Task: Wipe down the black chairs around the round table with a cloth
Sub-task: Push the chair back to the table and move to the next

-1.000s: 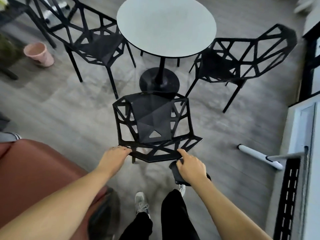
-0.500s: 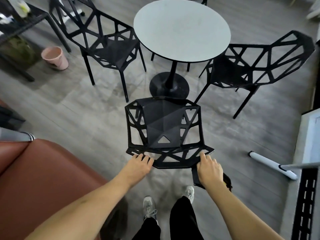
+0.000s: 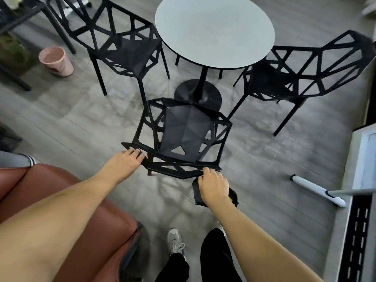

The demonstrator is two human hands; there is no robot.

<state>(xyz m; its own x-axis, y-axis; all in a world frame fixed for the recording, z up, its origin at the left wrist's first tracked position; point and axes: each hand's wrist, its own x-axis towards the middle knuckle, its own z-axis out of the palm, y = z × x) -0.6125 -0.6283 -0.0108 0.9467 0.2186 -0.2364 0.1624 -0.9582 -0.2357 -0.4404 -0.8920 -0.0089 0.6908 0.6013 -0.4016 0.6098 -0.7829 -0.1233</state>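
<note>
The nearest black lattice chair (image 3: 183,135) stands in front of me, its seat facing the round grey table (image 3: 213,31). My left hand (image 3: 126,160) rests on the left end of its backrest rim, fingers laid fairly straight over the edge. My right hand (image 3: 213,185) touches the right end of the rim and grips a dark cloth (image 3: 197,193) that hangs below my palm. Two more black chairs flank the table, the left chair (image 3: 122,43) and the right chair (image 3: 305,68).
A brown leather seat (image 3: 97,216) is close on my left. A pink bin (image 3: 57,61) stands on the floor at the left. A white mop head (image 3: 317,189) lies on the floor at the right, beside a white door frame (image 3: 362,159). My feet are below the chair.
The near chair has moved closer to the table and turned slightly, with both hands still on its backrest rim. My left hand's fingers have closed together on the rim.
</note>
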